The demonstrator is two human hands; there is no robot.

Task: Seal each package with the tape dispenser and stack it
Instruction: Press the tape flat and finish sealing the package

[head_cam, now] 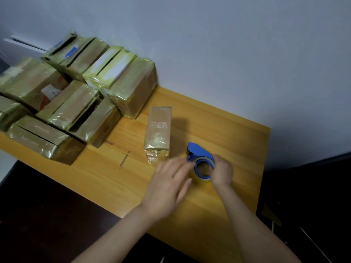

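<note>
Table bears boxes, 1 package — perhaps dispenser.

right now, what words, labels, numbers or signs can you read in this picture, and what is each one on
No words or numbers can be read.
On the lone package: a row of three small boxed handling signs, too blurred to identify.
On the white label of a stacked box at left: print too blurred.
On the front-left package: faint lines of print, too small.
On the tape dispenser: no text shows.
</note>
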